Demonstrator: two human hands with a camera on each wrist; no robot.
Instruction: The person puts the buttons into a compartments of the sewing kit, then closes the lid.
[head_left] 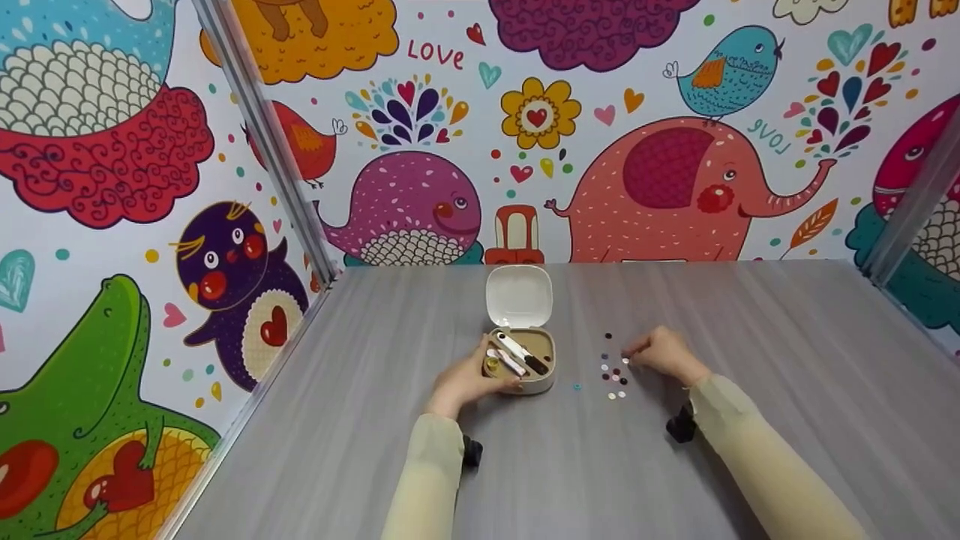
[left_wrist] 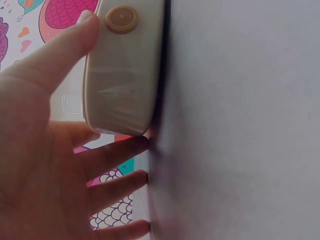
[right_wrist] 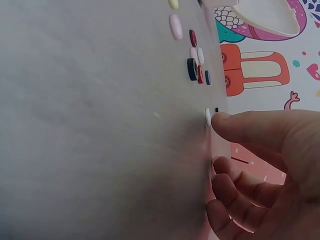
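Box (head_left: 537, 385) held by left hand (head_left: 466, 382); right hand (head_left: 666, 355) at white button (right_wrist: 208, 117), grip unclear.

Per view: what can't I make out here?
Head: holes in the loose buttons; too small.
Left wrist: contents of the box; its wall hides them.
Right wrist: rest of the lid; cut by the top edge.
Right wrist: whether the right grip pinches the white button; the thumb blocks the view.

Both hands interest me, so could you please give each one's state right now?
Left hand: closed, holding the sewing box.
Right hand: at a white button; whether it is gripping cannot be told.
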